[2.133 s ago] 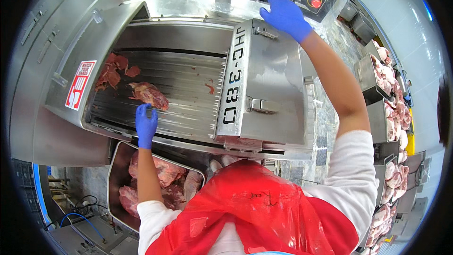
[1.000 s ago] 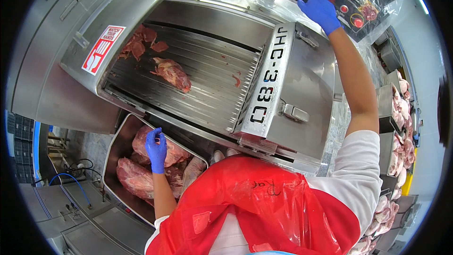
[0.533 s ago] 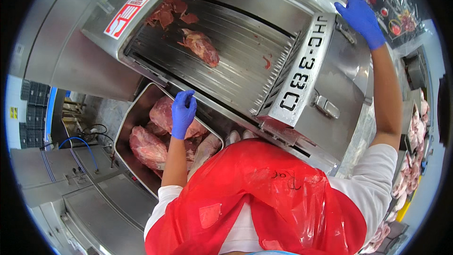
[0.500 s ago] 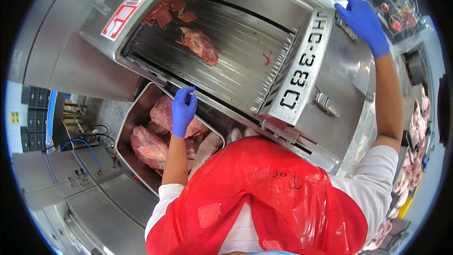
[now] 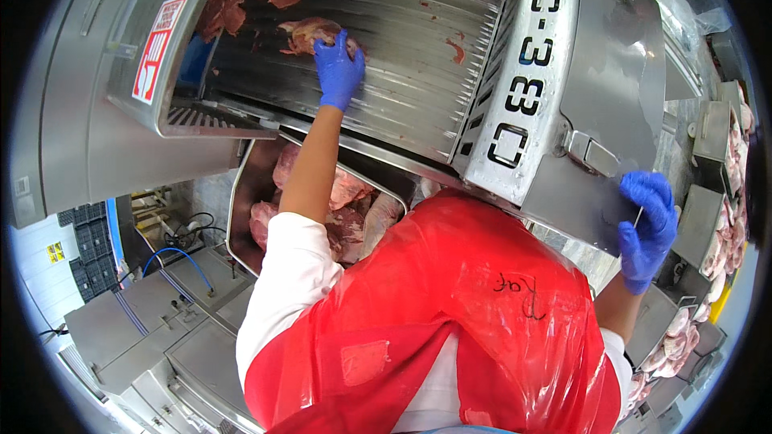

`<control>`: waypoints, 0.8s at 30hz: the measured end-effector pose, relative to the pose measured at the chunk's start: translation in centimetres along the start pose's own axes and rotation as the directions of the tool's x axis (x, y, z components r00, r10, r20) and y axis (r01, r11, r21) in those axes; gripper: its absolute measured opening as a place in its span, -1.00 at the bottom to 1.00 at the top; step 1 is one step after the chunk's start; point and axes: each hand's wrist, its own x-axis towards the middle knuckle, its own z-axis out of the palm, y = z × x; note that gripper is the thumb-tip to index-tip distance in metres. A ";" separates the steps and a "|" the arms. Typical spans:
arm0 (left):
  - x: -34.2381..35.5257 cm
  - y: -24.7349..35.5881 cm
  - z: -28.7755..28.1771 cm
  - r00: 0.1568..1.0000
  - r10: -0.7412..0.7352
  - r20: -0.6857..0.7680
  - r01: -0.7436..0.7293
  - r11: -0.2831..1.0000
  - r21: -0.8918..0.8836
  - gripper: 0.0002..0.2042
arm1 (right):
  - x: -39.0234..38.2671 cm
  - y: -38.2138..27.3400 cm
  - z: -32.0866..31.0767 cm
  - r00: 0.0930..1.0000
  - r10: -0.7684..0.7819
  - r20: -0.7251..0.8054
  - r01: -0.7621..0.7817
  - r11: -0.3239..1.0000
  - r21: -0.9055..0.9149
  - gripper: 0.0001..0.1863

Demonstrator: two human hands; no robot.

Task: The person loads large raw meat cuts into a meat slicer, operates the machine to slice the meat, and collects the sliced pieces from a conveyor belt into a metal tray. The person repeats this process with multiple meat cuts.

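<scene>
While the left hand (image 5: 339,71) bends its fingers over the right end of the meat piece (image 5: 308,34), whether gripping I can't tell, that piece lies on the ribbed steel bed (image 5: 414,72), long axis left to right, right end slanting slightly nearer the person. Room separates it from the toothed edge (image 5: 481,68); scraps (image 5: 225,12) sit leftward. The right hand (image 5: 648,229), fingers curled, grip unclear, is at the steel hood's (image 5: 615,80) corner. Trays (image 5: 712,133) of pale meat stand beyond.
</scene>
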 end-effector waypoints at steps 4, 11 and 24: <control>2.5 -0.8 1.2 1.000 -0.013 0.016 0.015 0.988 -0.155 -0.45 | -1.5 0.7 1.0 0.990 0.025 -0.139 -0.013 0.996 0.090 -0.68; 9.2 -4.7 3.6 0.998 0.004 0.058 0.004 0.990 -0.142 -0.46 | -0.5 0.7 1.2 0.983 0.034 -0.179 -0.016 0.994 0.104 -0.71; 21.1 -17.5 8.6 0.832 0.299 0.468 -0.529 0.683 0.504 -0.54 | 0.1 1.1 1.2 0.978 0.070 -0.197 -0.053 0.994 0.092 -0.69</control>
